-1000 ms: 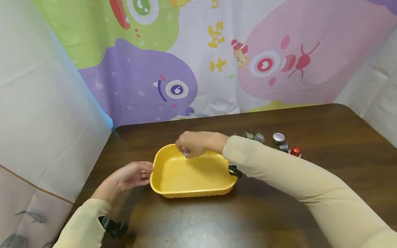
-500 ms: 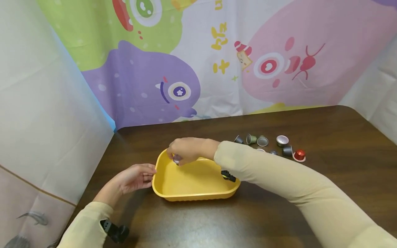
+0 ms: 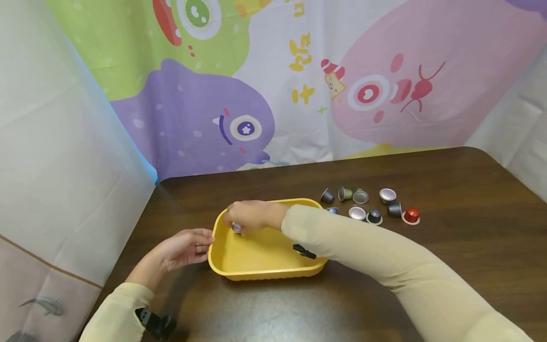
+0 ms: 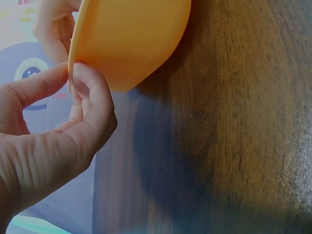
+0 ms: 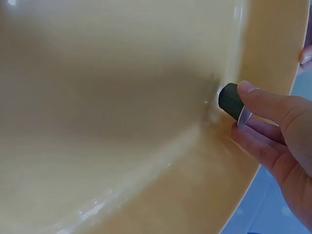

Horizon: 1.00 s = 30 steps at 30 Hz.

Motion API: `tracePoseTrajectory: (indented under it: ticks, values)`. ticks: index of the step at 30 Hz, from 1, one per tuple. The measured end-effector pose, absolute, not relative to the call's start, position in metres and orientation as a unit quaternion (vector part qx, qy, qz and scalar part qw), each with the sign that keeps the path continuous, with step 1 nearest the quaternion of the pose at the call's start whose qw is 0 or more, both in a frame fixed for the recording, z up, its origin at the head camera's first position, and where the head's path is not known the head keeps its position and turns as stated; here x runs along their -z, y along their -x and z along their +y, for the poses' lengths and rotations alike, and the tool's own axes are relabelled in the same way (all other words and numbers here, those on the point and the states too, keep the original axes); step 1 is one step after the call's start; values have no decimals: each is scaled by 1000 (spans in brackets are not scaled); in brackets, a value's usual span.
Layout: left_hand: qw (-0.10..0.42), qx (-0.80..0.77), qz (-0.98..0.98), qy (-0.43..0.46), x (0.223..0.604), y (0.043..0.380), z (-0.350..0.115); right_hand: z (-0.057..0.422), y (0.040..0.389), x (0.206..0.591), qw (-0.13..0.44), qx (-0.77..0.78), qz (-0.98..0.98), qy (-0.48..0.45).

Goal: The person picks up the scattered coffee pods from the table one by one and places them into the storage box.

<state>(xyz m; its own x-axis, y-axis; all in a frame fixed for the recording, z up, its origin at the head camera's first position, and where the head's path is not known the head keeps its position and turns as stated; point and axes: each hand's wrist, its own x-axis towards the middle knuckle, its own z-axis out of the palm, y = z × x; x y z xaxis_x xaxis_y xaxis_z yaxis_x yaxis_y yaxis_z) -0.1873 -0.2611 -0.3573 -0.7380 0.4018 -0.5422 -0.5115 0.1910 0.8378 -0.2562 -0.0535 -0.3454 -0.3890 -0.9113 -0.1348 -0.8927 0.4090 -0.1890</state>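
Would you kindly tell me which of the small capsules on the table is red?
It is the red capsule at the right-hand end of the group, standing on its wide rim; none of the other capsules shows red.

The right arm (image 3: 376,251) reaches from the lower right across to the middle, gently bent, the right hand (image 3: 252,216) angled downward with its thumb (image 5: 268,103) set against the fingers (image 5: 261,144) in a pinch. The left forearm (image 3: 121,308) slants up from the lower left, the left hand (image 3: 183,249) pinching between bent digits.
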Motion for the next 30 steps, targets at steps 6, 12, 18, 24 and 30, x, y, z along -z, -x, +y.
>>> tracePoseTrajectory:
  ticks: [6, 12, 18, 24, 30]
  values:
    - [363, -642, 675, 25, 359, 184, -263, -59, 254, 349, 115, 36, 837, 533]
    - [355, -636, 685, 29, 359, 185, -262, -59, 252, 349, 112, 28, 845, 522]
    - [345, -631, 694, 32, 356, 183, -260, -62, 250, 352, 89, 4, 840, 535]
    - [344, -635, 691, 33, 354, 182, -258, -62, 249, 351, 81, 9, 842, 533]
    - [341, -637, 691, 32, 356, 183, -261, -58, 248, 342, 85, 8, 849, 521]
